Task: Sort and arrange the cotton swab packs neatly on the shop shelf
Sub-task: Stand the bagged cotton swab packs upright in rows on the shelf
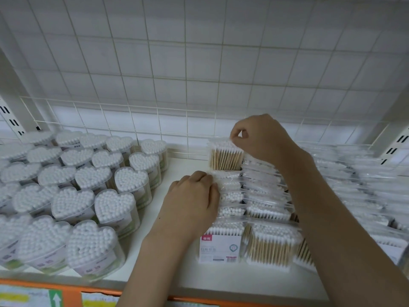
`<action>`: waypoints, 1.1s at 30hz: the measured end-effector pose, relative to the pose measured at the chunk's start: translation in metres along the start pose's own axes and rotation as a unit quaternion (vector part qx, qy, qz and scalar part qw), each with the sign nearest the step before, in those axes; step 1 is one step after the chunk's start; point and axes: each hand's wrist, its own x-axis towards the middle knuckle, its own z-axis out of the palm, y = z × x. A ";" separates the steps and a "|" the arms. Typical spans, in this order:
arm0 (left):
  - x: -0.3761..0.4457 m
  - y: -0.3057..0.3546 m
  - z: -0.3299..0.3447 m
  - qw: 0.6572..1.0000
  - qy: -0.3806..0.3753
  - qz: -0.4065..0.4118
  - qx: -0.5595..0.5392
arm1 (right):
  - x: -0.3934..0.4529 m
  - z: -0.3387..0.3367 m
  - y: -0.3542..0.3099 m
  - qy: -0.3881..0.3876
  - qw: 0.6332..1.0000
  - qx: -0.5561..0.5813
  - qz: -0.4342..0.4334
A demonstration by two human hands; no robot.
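Rows of flat clear cotton swab packs point(267, 209) with wooden sticks stand upright on the white shelf point(177, 171), right of centre. My right hand point(261, 136) pinches the top edge of the rearmost pack point(225, 157) in the left row and holds it upright. My left hand point(194, 200) rests against the left side of that row, fingers curled over the tops of several packs point(231, 191). A front pack point(221, 247) shows a white label with a pink mark.
Heart-shaped clear tubs of cotton swabs point(73, 191) fill the left half of the shelf. More flat packs point(365, 187) crowd the right side. A white wire grid point(155, 85) backs the shelf. An orange price strip point(44, 291) runs along the front edge.
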 end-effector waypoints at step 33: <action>-0.002 0.000 0.001 1.000 0.012 0.015 0.015 | -0.007 -0.034 -0.001 -0.034 0.995 -0.025 -0.092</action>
